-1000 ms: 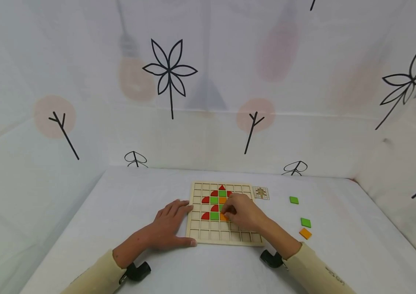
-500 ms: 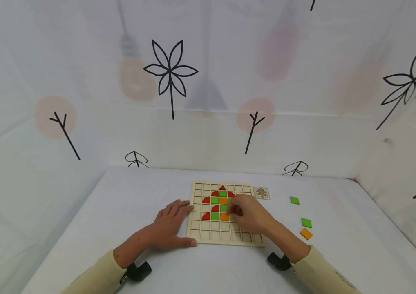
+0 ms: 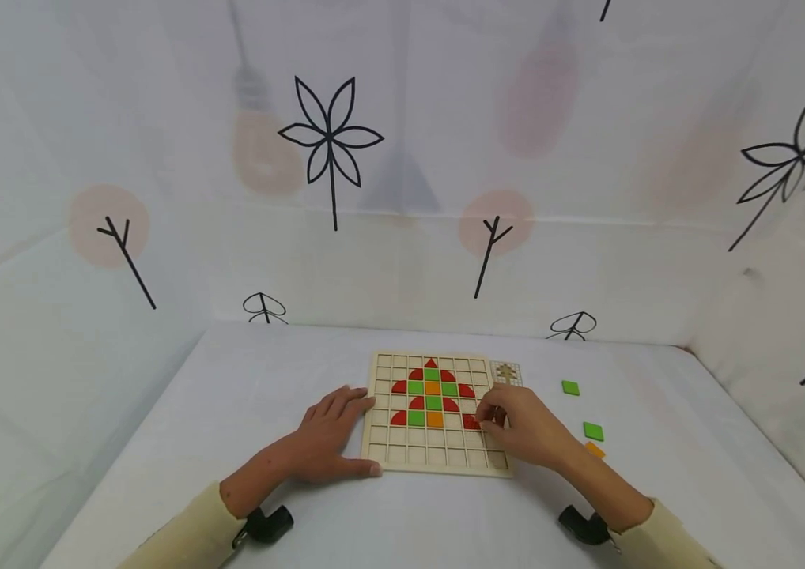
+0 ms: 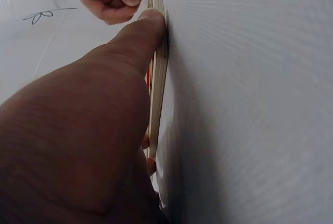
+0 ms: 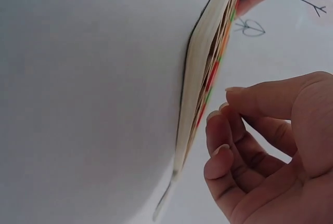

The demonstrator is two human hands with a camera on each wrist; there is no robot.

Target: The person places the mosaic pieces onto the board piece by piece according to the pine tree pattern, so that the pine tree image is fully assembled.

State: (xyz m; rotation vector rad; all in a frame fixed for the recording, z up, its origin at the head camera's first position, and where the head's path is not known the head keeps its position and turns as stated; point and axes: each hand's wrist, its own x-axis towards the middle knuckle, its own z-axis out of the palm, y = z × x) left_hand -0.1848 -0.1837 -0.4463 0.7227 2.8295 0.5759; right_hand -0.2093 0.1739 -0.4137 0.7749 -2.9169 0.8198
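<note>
A wooden grid board [image 3: 383, 433] lies on the table, with red, green and orange tiles in a tree-like pattern. My left hand [image 3: 324, 438] rests at its left edge, fingers spread and thumb on the near left corner; the left wrist view confirms this thumb [image 4: 151, 16]. Over the board's right side, my right hand [image 3: 527, 427] has thumb and forefinger pinched at a red tile [image 3: 470, 421], which the fingertips partly cover. To the left of this tile is a bare cell. In the right wrist view the curled right hand [image 5: 291, 146] hides its grip.
A small card with a tree design [image 3: 505, 371] lies at the board's upper right, partly behind my right hand. Two green tiles [image 3: 570, 388] and one orange tile [image 3: 595, 450] lie on the white table to the right. Patterned white cloth walls surround the table.
My right hand has moved right across the board, uncovering red and green tiles in the pattern. It is now at a red tile in the lower right. My left hand has stayed put.
</note>
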